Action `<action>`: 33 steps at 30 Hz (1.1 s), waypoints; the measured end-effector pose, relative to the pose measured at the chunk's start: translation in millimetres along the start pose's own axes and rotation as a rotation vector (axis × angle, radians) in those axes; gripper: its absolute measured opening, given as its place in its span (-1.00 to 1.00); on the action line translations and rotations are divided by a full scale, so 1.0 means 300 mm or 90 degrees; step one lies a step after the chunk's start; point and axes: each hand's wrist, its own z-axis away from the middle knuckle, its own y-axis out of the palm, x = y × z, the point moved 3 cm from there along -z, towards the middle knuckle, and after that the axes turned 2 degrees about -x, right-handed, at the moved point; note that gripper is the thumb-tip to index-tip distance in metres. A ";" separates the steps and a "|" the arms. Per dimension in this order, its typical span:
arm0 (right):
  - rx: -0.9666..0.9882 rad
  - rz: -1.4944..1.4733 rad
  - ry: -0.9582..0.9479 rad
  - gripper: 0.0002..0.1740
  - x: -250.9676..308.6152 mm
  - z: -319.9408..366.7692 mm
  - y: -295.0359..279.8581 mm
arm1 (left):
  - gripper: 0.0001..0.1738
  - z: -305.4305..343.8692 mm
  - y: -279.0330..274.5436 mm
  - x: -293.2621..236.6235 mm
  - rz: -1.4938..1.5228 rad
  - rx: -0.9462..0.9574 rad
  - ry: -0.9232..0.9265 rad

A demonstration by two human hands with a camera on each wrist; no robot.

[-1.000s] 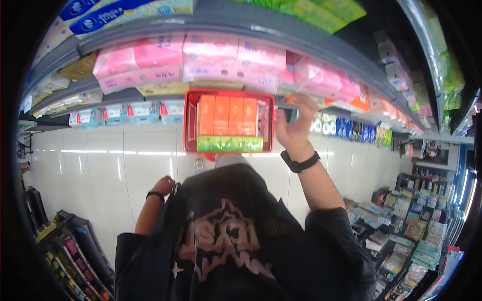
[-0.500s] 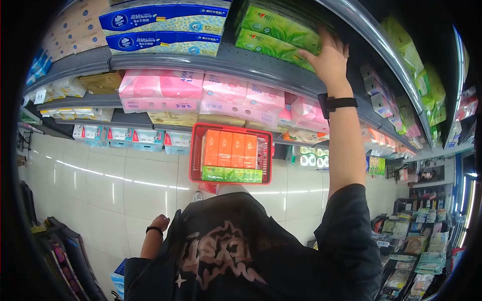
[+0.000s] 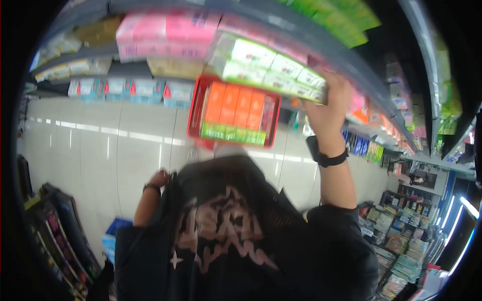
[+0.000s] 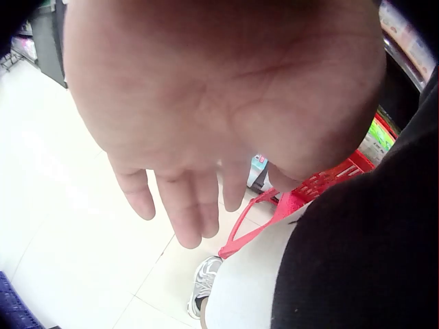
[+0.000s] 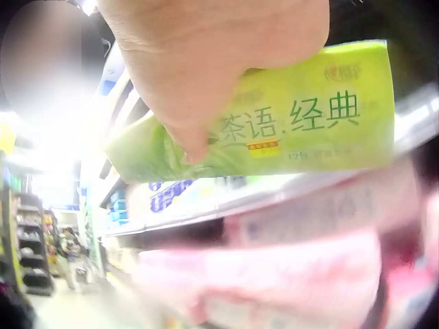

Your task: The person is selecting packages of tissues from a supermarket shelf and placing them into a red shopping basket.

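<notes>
My right hand (image 3: pixel 329 108) grips one end of a green-and-white multi-pack of tissues (image 3: pixel 271 67), holding it in front of the shelves, above the far side of the basket. In the right wrist view the thumb presses on the green printed face of the pack (image 5: pixel 302 130). Below it is a red shopping basket (image 3: pixel 192 118) containing several orange packs (image 3: pixel 233 105) and a green pack (image 3: pixel 233 134) along its near side. My left hand (image 3: pixel 160 179) hangs empty by my side; its palm (image 4: pixel 226 103) and loosely extended fingers show in the left wrist view.
Pink tissue packs (image 3: pixel 168 32) fill a shelf ahead, with more green packs (image 3: pixel 336 20) on the shelf above. Blue-and-white packs (image 3: pixel 115 90) line the lowest level. A display rack (image 3: pixel 63 246) stands behind on the left, and shelves of small goods (image 3: pixel 401 246) on the right.
My right hand first rose to the green packs on the upper shelf. It has now come down and toward the basket with one tissue pack. The left hand stays low.
</notes>
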 end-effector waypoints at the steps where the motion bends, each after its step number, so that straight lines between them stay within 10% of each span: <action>1: 0.066 -0.115 0.086 -0.27 0.037 0.113 0.059 | -0.43 -0.113 0.094 0.143 -0.072 0.018 0.079; 5: 0.418 -0.226 0.153 -0.24 0.166 0.582 0.313 | -0.48 0.044 -0.038 -0.034 0.004 0.094 -0.101; 9: 0.637 -0.133 0.238 -0.25 0.050 0.862 0.513 | -0.55 0.041 -0.015 -0.002 -0.048 0.076 -0.044; 21: 0.817 -0.181 0.353 -0.20 -0.331 0.987 0.881 | -0.57 0.087 -0.048 -0.001 0.059 0.073 -0.099; 33: 0.808 -0.091 0.249 -0.31 -0.182 0.963 0.988 | -0.47 0.039 0.036 0.112 -0.031 0.134 -0.108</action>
